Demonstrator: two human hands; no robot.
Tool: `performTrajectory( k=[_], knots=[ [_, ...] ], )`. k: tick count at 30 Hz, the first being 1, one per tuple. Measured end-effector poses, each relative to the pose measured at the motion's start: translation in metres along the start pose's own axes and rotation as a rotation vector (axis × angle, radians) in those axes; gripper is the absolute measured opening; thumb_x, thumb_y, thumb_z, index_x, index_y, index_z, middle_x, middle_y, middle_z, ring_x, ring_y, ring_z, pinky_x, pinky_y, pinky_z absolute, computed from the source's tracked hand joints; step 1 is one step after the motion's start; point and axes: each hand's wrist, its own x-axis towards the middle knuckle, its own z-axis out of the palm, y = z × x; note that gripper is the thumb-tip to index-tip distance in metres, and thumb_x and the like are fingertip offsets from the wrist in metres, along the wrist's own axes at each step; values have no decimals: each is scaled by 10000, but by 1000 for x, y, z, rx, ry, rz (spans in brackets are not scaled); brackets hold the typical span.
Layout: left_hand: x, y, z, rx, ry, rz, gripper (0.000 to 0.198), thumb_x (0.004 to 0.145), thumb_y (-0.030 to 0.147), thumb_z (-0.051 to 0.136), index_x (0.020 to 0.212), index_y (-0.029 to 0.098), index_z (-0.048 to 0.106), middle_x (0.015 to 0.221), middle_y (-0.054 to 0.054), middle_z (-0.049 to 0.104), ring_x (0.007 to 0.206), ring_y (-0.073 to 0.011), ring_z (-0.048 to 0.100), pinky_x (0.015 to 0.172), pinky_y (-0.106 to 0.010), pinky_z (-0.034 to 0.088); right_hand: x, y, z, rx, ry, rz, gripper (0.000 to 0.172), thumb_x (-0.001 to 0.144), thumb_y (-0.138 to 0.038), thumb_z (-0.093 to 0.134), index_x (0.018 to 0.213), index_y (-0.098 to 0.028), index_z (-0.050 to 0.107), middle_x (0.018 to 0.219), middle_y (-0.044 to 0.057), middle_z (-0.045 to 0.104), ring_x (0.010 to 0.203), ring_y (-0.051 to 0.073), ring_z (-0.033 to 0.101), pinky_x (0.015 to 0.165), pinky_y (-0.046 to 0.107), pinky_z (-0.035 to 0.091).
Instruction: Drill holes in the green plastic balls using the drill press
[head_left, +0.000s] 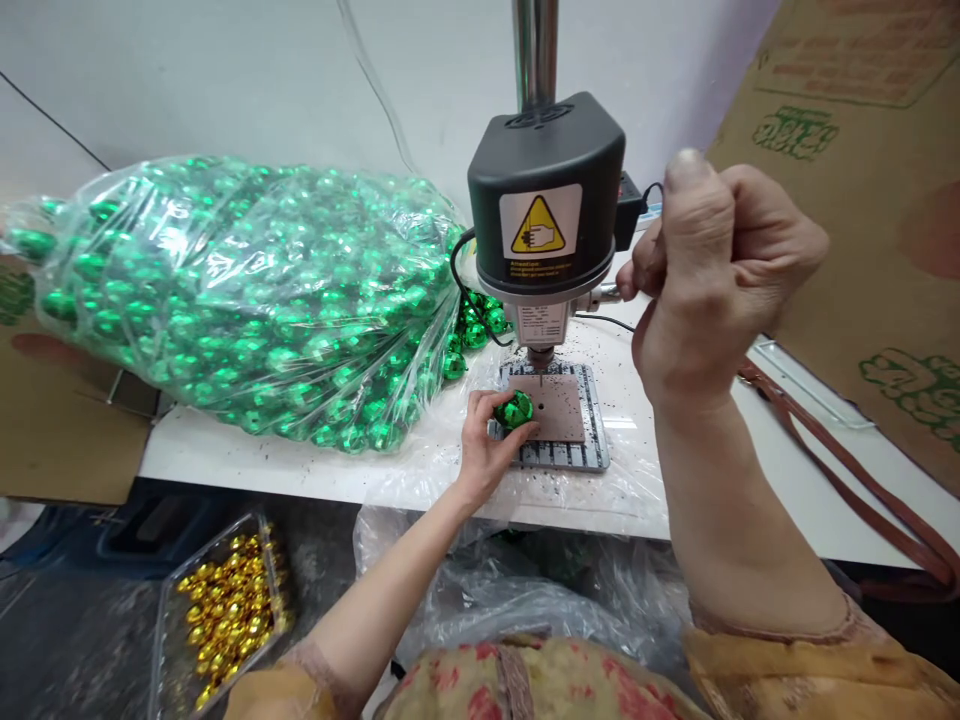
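Observation:
My left hand (486, 440) pinches a shiny green faceted ball (516, 410) between thumb and fingers. It holds the ball over the left part of a brown plate (566, 410) that has a dark hole, on the slotted metal base (600, 458) of a small drill press (547, 200). The thin drill bit (541, 380) points down just right of the ball, apart from it. My right hand (720, 260) is closed in a fist at the right side of the drill head, around the feed lever (600, 295), whose far end is hidden by the fingers.
A large clear bag of green balls (262, 310) lies left of the drill press. Dark shavings are scattered around the base. A clear bin of gold balls (225, 610) stands low at left. Cardboard boxes (855, 220) flank the white table (300, 475); a brown strap (847, 470) lies at right.

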Motion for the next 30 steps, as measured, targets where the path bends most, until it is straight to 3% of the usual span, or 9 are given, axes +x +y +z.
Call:
performTrajectory(
  k=[3,6,10,13,16,19,21,25,30],
  knots=[
    [-17,10,-17,-43,-113,123,278,932,395,778,1188,290,755,1167,-80,643,1158,-239,667,968,-390,581,0,2,0,-9,15,-4,507,960,-252,656,598,-246,301,515,-79,306,429,71,338,436,301,306],
    [-49,21,-36,-63,-335,239,274,931,377,782,1205,368,786,1228,-80,675,1119,-234,714,926,-381,628,0,2,-2,-27,-8,0,528,957,-365,674,612,-244,293,527,-81,297,442,62,335,443,289,321],
    [-96,28,-58,76,-676,386,517,848,381,840,1318,552,705,1281,-32,742,988,-243,767,821,-381,682,-1,2,-3,-12,-26,-28,512,978,-325,642,625,-231,285,533,-84,298,440,40,341,457,271,319],
    [-110,25,-67,163,-751,399,613,840,388,835,1385,584,633,1303,0,758,988,-242,779,878,-395,684,-2,3,-2,19,1,-29,492,983,-262,622,623,-220,289,535,-86,308,443,27,351,476,260,311],
    [-84,13,-69,166,-529,317,348,950,329,691,1277,440,734,1280,-39,770,1076,-266,769,928,-430,660,-3,4,-2,39,6,-17,498,970,-284,645,620,-217,297,531,-88,311,449,23,353,481,254,310],
    [-21,-6,-67,240,-179,142,246,1014,257,524,1142,275,733,1112,-90,786,1048,-273,752,944,-461,613,-3,4,-2,36,-2,-14,503,972,-302,642,620,-215,294,535,-86,310,455,21,361,480,246,318],
    [26,-18,-64,352,-54,-41,245,1007,228,523,1181,220,697,977,-103,769,923,-267,744,895,-429,581,-4,4,-2,30,-5,-22,500,979,-305,630,618,-213,297,538,-83,319,457,19,360,480,242,322],
    [93,-35,-52,688,-57,-361,321,1006,233,559,1297,180,683,813,-124,744,896,-353,746,895,-439,519,-5,4,-3,26,-18,-59,493,989,-307,616,616,-204,310,533,-84,329,461,13,362,490,241,320],
    [110,-43,-32,862,-175,-405,354,1003,353,619,1320,229,717,915,-172,761,964,-394,738,861,-444,507,-6,2,-4,14,-26,-76,493,995,-268,602,614,-198,297,536,-84,340,466,11,373,514,252,327]
  ],
)
